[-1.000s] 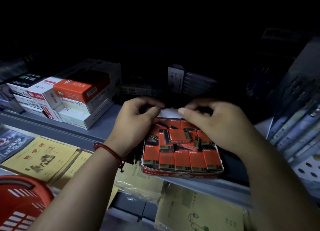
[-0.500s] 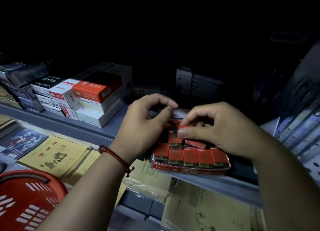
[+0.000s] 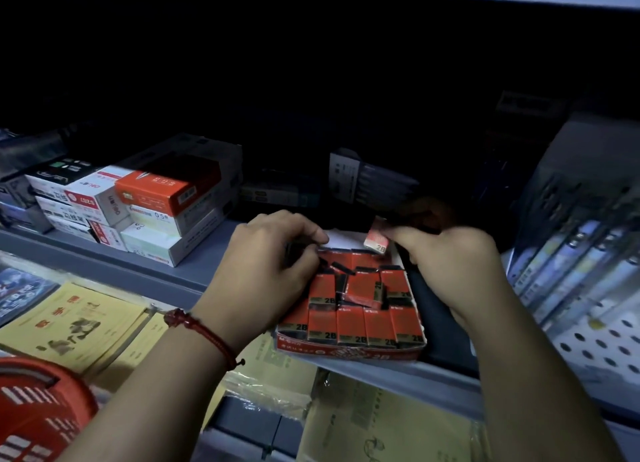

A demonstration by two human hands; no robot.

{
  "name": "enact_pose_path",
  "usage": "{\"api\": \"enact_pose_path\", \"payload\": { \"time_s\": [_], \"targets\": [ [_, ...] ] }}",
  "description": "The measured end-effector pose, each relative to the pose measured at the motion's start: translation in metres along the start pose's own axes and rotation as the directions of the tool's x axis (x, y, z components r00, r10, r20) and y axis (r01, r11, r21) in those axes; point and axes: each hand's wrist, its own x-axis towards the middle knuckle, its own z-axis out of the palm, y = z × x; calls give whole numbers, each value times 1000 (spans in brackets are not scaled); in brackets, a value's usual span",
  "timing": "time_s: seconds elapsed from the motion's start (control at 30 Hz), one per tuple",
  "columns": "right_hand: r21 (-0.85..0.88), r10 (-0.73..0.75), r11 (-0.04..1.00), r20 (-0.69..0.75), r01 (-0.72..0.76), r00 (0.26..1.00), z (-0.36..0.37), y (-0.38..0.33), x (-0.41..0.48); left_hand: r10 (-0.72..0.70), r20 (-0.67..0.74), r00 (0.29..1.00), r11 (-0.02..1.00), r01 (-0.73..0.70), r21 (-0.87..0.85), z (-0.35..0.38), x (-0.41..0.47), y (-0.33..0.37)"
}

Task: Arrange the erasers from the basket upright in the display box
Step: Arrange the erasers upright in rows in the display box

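Now, past the red basket [image 3: 34,409] at near left, the left hand [image 3: 266,271] curls over the display box's [image 3: 349,352] far-left erasers [image 3: 349,323], its grip unclear, while above the far-right corner the right hand [image 3: 450,253] pinches one 2B eraser [image 3: 375,241], probably light and stiff, best taken by its narrow sides.

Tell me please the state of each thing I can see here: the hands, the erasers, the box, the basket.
Display box, open, partly filled.
Right hand, pinches one eraser above the box's back edge.
Left hand, fingers curled over the box; grip unclear.
Front row of erasers, standing side by side.
Middle erasers, jumbled, not upright.
Basket, contents hidden.
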Motion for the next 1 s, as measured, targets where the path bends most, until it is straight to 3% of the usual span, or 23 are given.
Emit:
{"api": "enact_pose_path", "payload": {
  "time_s": [0.07, 0.13, 0.27, 0.6, 1.0],
  "targets": [
    [27, 42, 999, -27, -41, 999, -1, 3, 3, 18, 16, 1000, 999, -18, 34, 0, 0, 1],
    [-8, -14, 1000, -12, 14, 1000, 1, 4, 4, 5, 45, 999, 999, -7, 35, 0, -1, 2],
    [-217, -163, 959, 111, 184, 980, 1, 6, 3, -15, 69, 998, 1000, 14, 17, 1, -3, 1],
    [-600, -201, 764, 128, 237, 971, 8, 2, 1, -91, 76, 993, 995, 93, -27, 3, -4, -4],
    [-651, -106, 724, 220, 227, 970, 3, 1, 3, -105, 87, 991, 994, 107, -19, 4, -4, -4]
  ]
}}
